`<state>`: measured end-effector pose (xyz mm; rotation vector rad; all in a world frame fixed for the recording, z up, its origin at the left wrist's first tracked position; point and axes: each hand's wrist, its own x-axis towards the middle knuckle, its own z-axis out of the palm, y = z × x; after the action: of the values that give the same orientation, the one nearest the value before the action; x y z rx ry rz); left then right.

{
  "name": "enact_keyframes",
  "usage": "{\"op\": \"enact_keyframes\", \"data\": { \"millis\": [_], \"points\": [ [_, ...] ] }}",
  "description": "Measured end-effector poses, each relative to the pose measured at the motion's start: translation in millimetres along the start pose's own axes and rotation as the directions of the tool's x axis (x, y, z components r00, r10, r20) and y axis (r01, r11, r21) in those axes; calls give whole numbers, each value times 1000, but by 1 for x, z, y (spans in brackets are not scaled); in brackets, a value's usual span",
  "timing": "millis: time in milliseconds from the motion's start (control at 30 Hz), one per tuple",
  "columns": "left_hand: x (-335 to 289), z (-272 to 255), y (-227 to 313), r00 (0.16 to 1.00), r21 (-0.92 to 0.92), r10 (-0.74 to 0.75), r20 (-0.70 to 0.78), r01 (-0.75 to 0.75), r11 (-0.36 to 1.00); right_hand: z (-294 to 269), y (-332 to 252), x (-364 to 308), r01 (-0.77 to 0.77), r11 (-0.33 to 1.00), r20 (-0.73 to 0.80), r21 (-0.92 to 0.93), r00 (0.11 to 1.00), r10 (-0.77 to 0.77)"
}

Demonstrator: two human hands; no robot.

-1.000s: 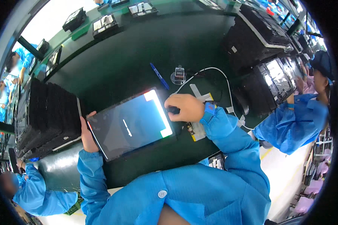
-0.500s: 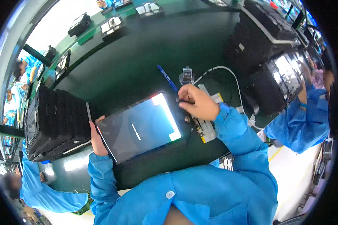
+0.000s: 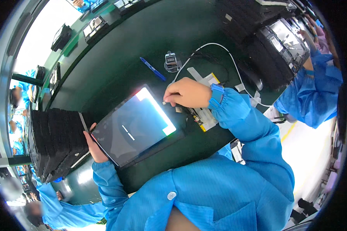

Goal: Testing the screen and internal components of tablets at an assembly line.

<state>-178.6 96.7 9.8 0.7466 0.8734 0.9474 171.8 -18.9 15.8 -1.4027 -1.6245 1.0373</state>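
Nearest my camera, the left hand (image 3: pixel 96 149) grips the lit tablet (image 3: pixel 140 133) by its left end, over the table (image 3: pixel 112 73). Just off its right edge, I see the right hand (image 3: pixel 191 93) pinching a small plug (image 3: pixel 164 102). Beyond lie a pen (image 3: pixel 153 69) and tally counter (image 3: pixel 170 59).

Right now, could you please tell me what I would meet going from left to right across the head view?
Tall black stack, left hand, lit tablet, right hand, black stack with white-panelled face.
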Motion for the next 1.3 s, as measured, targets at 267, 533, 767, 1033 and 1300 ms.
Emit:
{"op": "enact_keyframes", "data": {
  "millis": [267,533,767,1033,1300],
  "points": [
    [0,-4,-1,1000,-11,8,17,-8,1000,0,6,-1,37,999,50,-1,998,-37],
    [-1,5,0,1000,16,21,-19,-21,1000,1,1,0,3,1000,95,29,995,-6],
    [-1,14,3,997,48,36,-63,-33,998,8,2,8,10,1000,84,-1,996,-10],
    [-8,19,1,996,83,61,-60,-56,995,-22,-3,-25,211,905,-82,-370,963,-258],
    [-2,6,3,994,-97,-78,72,85,992,-76,45,-126,-377,533,-584,-757,757,-294]
  ]
}}
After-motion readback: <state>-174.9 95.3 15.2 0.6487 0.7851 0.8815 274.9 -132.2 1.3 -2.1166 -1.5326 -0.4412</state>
